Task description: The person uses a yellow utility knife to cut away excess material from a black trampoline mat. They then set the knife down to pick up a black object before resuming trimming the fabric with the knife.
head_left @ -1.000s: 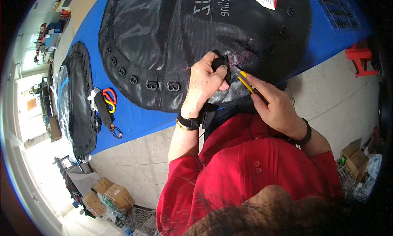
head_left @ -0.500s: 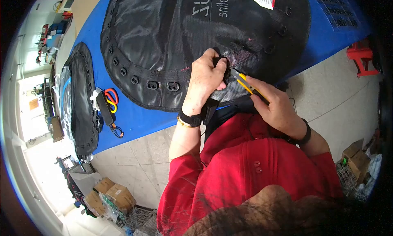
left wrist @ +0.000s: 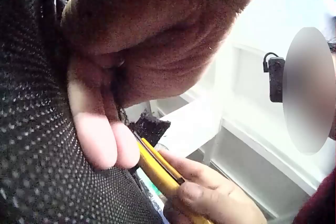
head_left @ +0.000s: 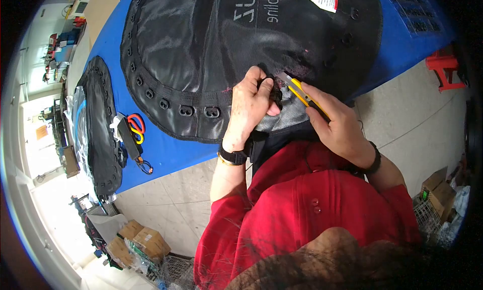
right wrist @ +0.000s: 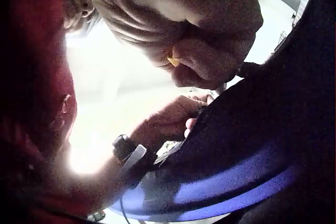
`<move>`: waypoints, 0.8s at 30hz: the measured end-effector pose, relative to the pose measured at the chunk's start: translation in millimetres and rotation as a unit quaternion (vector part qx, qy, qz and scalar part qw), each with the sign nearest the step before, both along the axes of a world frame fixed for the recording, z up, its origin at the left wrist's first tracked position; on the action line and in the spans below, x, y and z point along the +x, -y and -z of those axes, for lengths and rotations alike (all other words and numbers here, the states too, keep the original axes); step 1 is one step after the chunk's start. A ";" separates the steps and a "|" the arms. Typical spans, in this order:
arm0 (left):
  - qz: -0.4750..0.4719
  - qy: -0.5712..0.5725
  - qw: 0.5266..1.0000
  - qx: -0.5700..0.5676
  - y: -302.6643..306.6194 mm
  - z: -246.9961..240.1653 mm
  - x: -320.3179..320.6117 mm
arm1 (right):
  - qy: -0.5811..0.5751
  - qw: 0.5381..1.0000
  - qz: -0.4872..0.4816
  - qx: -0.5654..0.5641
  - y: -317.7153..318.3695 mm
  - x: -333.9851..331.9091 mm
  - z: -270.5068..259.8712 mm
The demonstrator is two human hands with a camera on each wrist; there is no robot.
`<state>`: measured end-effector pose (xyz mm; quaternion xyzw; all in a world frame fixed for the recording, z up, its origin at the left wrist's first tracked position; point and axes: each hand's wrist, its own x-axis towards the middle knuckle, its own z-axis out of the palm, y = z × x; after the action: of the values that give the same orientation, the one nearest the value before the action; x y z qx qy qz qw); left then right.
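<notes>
Head view shows the black mesh mat [head_left: 241, 53] across the upper middle of the frame, on a blue tabletop [head_left: 171, 151]. Just below centre of that spread, the left hand [head_left: 249, 103] has thumb and fingers clamped on a dark gathered bit of the mat's near part; whether cloth or fitting I can't tell. The right hand [head_left: 341, 129], right of centre, has its fingers closed round a yellow cutter [head_left: 304, 96], blade toward the pinched spot. I'd expect the mat to be light, floppy and not slippery, best held by a bunched fold near the rim; the cutter should be light and stiff, held by its body behind the blade. Compared with half a second ago, the blade sits a little higher in the frame and more of the dark bit shows beside the thumb; both grips look unchanged. Left wrist view has two fingertips [left wrist: 101, 148] together against the mesh at left, cutter lower centre. Right wrist view is dim, a yellow sliver showing between the right fingers [right wrist: 202, 58].
</notes>
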<state>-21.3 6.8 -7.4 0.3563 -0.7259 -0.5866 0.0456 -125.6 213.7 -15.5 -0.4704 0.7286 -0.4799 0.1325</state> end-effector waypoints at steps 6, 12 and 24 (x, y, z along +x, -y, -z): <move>0.000 -0.012 1.000 -0.011 -0.6 2.7 1.6 | -0.013 1.000 -0.002 -0.004 12.5 -4.6 6.7; -0.007 -0.010 1.000 -0.002 -1.5 1.8 1.0 | -0.007 1.000 -0.011 0.016 12.2 -6.2 9.4; -0.015 -0.022 1.000 0.001 -2.0 5.5 2.3 | 0.039 0.996 -0.055 0.060 -11.6 2.0 -3.3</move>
<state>-19.1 8.9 -12.9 0.3544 -0.7186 -0.5943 0.0696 -123.6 225.4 -12.3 -0.4816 0.7237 -0.4452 0.2149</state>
